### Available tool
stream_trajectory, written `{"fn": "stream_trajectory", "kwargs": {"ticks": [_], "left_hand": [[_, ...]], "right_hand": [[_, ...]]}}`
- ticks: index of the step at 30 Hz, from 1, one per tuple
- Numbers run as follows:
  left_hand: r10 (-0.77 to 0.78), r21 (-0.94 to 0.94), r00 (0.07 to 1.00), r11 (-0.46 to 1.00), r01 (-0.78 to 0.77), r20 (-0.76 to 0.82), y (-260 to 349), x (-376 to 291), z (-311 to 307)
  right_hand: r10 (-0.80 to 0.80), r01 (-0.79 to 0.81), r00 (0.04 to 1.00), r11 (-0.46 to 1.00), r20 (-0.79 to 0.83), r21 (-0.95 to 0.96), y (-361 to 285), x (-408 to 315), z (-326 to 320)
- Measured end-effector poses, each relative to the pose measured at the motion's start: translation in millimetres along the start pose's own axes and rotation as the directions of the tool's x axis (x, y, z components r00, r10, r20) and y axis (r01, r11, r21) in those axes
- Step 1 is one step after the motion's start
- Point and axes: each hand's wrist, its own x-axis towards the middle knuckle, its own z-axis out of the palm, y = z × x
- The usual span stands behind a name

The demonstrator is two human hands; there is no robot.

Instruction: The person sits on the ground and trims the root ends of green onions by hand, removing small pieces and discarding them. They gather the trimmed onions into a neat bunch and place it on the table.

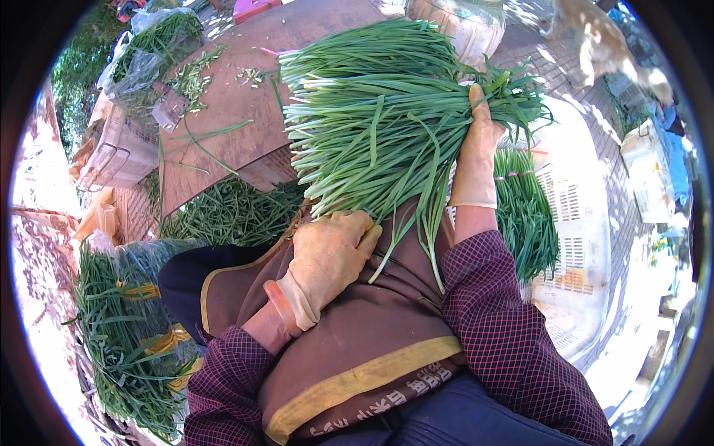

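My right hand (481,131), in a tan rubber glove, is closed around the leafy end of a large bunch of garlic chives (368,128). Their pale cut ends fan out to the left above my lap. At the bunch's lower edge is my left hand (332,253), gloved alike, its fingers curled near the stems; whatever lies inside them is hidden. Some loose leaves hang down over the brown apron (357,345), which has yellow trim and bears writing. Just beyond lies another bunch of chives (374,50), with a pink tie by its cut ends.
Scraps and what looks like a cleaver (170,108) rest on a wooden board (234,83). At right, a white plastic crate (585,223) holds a tied chive bundle (521,206). Bagged greens (122,334) lie at left. A light-brown furry animal (594,42) is at the upper right.
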Motion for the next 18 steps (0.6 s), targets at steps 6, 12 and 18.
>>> {"fn": "stream_trajectory", "kwargs": {"ticks": [6,12,18], "left_hand": [[-0.13,-0.14,0.98,0.984,0.109,-0.151,-41.9,-35.7,-6.8],[-0.729,-0.743,0.448,0.642,0.188,-0.517,-117.8,-68.2,-83.0],[-0.731,-0.762,0.586,0.586,0.276,-0.35,-81.3,-72.0,-61.2]], "right_hand": [[0.064,-0.064,0.998,0.998,0.006,-0.011,-3.3,-1.0,-5.7],[-0.014,0.013,1.0,0.999,-0.025,-0.034,9.5,2.3,-13.0],[0.016,-0.017,1.0,0.999,-0.022,-0.051,8.8,3.7,-11.3]]}}
